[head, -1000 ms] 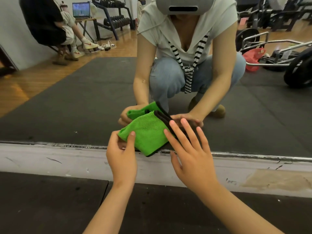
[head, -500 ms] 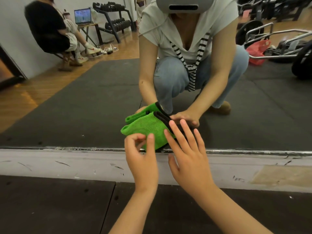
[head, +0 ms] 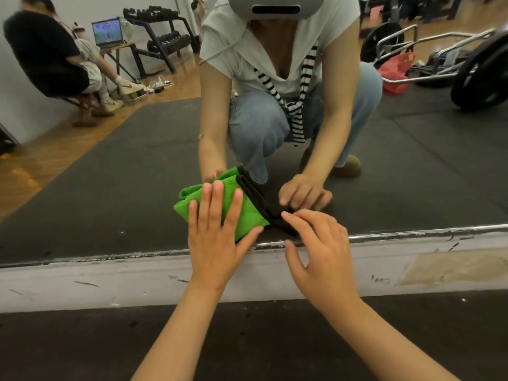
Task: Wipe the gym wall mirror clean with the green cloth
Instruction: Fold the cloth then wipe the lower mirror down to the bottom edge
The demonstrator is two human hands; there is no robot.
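Note:
The folded green cloth (head: 251, 217), edged in black, lies against the wall mirror (head: 110, 188) just above its lower metal trim (head: 412, 233). My left hand (head: 217, 243) presses flat on the cloth with straight fingers, its thumb along the cloth's lower edge. My right hand (head: 321, 248) is to the right of it with fingers loosely bent; its fingertips touch the cloth's black edge. I cannot see it pinching the cloth. The glass reflects both hands and the cloth.
Below the mirror runs a scuffed white wall strip (head: 82, 279), then black floor matting (head: 82, 345). In the reflection a seated person (head: 46, 59), a laptop (head: 107, 33), a dumbbell rack (head: 162, 37), a red bag (head: 395, 70) and weight plates (head: 483, 75) appear.
My left hand moved from the cloth's lower left corner up onto its face and flattened there. My right hand's fingers went from straight on the cloth to bent at its black edge.

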